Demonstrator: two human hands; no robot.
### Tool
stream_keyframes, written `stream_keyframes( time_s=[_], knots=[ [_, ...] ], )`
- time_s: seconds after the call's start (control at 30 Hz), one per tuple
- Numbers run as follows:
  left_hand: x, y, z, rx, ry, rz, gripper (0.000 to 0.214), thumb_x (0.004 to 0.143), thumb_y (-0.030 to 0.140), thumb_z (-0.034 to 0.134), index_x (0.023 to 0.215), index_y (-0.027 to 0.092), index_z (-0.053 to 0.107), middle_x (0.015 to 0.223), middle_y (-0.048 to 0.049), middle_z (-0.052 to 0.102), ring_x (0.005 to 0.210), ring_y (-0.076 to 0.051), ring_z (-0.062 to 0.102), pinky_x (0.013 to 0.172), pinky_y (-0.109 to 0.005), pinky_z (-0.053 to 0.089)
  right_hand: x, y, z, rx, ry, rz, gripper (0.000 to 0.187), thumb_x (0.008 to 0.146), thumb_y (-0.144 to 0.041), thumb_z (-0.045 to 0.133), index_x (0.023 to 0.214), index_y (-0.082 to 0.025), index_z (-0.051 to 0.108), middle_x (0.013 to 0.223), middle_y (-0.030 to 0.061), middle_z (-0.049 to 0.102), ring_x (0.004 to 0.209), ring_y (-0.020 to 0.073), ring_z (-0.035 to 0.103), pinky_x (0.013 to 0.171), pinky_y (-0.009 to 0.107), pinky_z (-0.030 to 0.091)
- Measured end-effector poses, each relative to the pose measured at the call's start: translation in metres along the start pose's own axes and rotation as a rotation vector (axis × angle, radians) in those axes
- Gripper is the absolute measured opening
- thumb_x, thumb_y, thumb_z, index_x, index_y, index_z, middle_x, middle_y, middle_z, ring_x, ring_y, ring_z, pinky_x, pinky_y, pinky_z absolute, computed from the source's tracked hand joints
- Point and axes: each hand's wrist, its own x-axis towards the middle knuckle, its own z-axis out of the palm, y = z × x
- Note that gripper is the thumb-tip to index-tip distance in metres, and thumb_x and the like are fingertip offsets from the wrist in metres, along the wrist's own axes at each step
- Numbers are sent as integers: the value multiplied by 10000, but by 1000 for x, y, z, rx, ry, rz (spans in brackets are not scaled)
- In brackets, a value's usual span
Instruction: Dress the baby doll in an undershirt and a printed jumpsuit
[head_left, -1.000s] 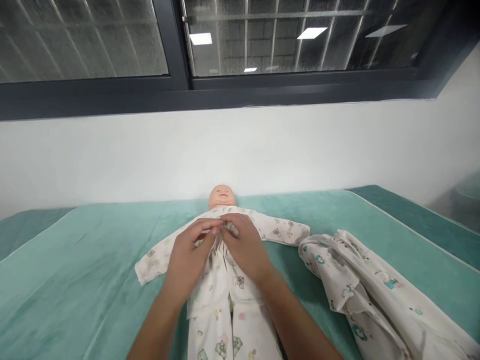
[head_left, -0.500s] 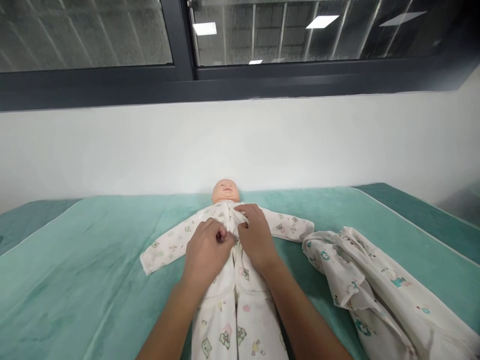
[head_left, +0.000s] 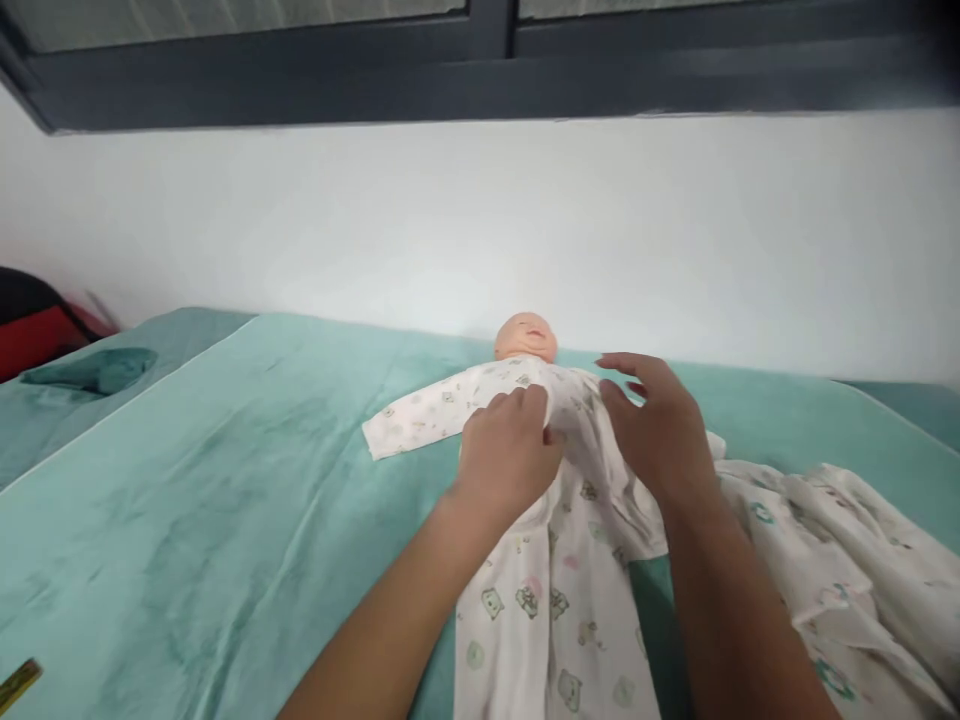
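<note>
A baby doll (head_left: 526,338) lies on its back, its bald head toward the wall. It has on, or lies under, a white long-sleeved baby romper (head_left: 517,610) printed with small bears. My left hand (head_left: 510,448) is closed at the romper's chest, fingers curled on the cloth near the front opening; its fingertips are partly hidden. Over the romper's right side my right hand (head_left: 656,420) hovers with thumb and fingers apart, holding nothing. Below that hand, the front panel is spread out to the right. The right-hand sleeve is mostly hidden behind my right hand.
A second white printed baby garment (head_left: 832,550) lies crumpled at the right. Green plush cloth (head_left: 247,480) covers the surface up to the white wall (head_left: 360,230). A red and black object (head_left: 37,325) is at the far left, and a yellow strip (head_left: 19,685) at lower left.
My right hand has moved right off the chest, its fingers spreading. The romper's right front panel now lies folded outward. My left hand stays at the chest; the view has tilted down and turned left.
</note>
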Motion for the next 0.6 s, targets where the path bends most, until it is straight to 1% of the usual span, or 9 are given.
stream_keyframes(
  time_s=[0.07, 0.13, 0.23, 0.33, 0.4, 0.47, 0.5, 0.53, 0.6],
  knots=[
    [1, -7, -4, -68, -17, 0, 169, 797, 162, 460, 939, 229, 521, 836, -16, 637, 785, -203, 586, 620, -304, 366, -11, -25, 17, 146, -172, -51, 273, 869, -295, 490, 1094, -263, 639, 1171, 51, 655, 1088, 248, 594, 959, 436, 451],
    [4, -23, -12, -210, -51, -27, 218, 798, 165, 461, 990, 243, 528, 785, 6, 632, 727, -183, 580, 585, -286, 359, -20, -36, 32, 177, -290, -123, 284, 898, -314, 470, 1123, -268, 636, 1175, 52, 658, 1102, 245, 586, 972, 440, 441],
    [10, -57, -26, -319, 1, -123, 274, 783, 151, 489, 1032, 248, 550, 754, 21, 627, 703, -166, 576, 590, -272, 372, -25, -31, 43, 92, -329, -186, 348, 884, -324, 511, 1216, -275, 603, 1238, 67, 635, 1192, 271, 538, 1029, 486, 396],
    [13, -82, -34, -341, 123, -236, 197, 790, 171, 518, 972, 229, 569, 788, 13, 636, 716, -153, 576, 621, -267, 394, -24, -24, 45, 63, -294, -125, 433, 858, -345, 563, 1286, -280, 556, 1330, 76, 582, 1247, 283, 505, 1053, 501, 381],
    [12, -84, -32, -434, 77, -231, 125, 828, 311, 546, 919, 227, 559, 812, 17, 643, 717, -147, 581, 618, -263, 405, -24, -23, 45, 61, -221, -53, 416, 852, -352, 570, 1261, -274, 570, 1317, 83, 590, 1225, 288, 523, 1040, 501, 392],
    [8, -75, -27, -481, -43, -154, 255, 830, 481, 547, 855, 227, 535, 794, 25, 638, 697, -151, 576, 594, -268, 396, -26, -25, 46, 59, -169, 17, 348, 856, -337, 557, 1194, -270, 609, 1261, 77, 626, 1171, 283, 562, 1007, 491, 418],
    [5, -68, -24, -458, -93, -108, 300, 824, 524, 540, 820, 225, 520, 774, 26, 629, 682, -155, 568, 583, -274, 386, -27, -26, 46, 59, -156, 40, 315, 860, -323, 545, 1160, -271, 625, 1235, 68, 642, 1144, 275, 579, 993, 482, 430],
    [3, -61, -22, -411, -105, -74, 311, 824, 526, 532, 779, 220, 500, 759, 22, 618, 670, -159, 557, 575, -281, 374, -28, -26, 47, 60, -147, 49, 294, 863, -307, 534, 1137, -273, 636, 1221, 58, 651, 1130, 267, 589, 986, 473, 436],
    [0, -50, -18, -311, -93, -23, 283, 836, 451, 515, 700, 209, 461, 747, 8, 594, 658, -160, 539, 571, -292, 359, -30, -24, 47, 51, -128, 46, 284, 866, -287, 519, 1121, -278, 644, 1213, 43, 658, 1122, 255, 595, 988, 464, 435]
  ],
)
